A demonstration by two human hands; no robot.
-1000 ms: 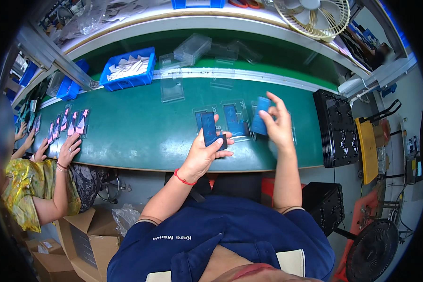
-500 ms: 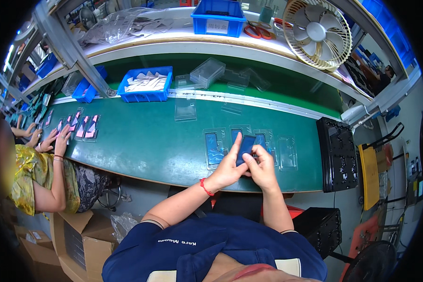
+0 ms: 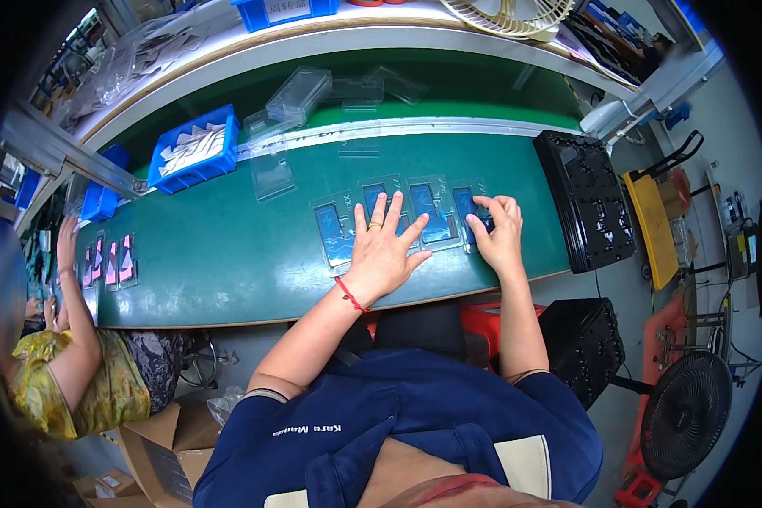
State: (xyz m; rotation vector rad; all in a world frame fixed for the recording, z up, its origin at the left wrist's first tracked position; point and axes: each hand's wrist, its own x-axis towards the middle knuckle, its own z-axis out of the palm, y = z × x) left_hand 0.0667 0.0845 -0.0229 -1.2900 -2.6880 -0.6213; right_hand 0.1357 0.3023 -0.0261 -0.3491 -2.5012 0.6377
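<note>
Several clear plastic trays stand in a row on the green table (image 3: 229, 254), each with a flat, phone-sized blue panel in it. My left hand (image 3: 383, 250) lies palm down with fingers spread, over the second tray and its partly covered panel (image 3: 371, 195). On its left is the first panel (image 3: 334, 235); the third panel (image 3: 433, 212) is to its right, near my fingertips. At the right end of the row, my right hand (image 3: 501, 230) has thumb and fingers at the edge of the fourth panel (image 3: 463, 205), which sits in its tray.
Black stacked trays (image 3: 584, 199) border the table's right end. Loose clear trays (image 3: 273, 173) and a blue bin of white pieces (image 3: 195, 148) lie toward the back. At left, a co-worker's arm (image 3: 78, 292) is near trays with pink pieces (image 3: 127, 262).
The panel held between both hands has gone down into the rightmost tray, under my right hand. My left hand has let go and spread over the trays. The whole view has shifted.
</note>
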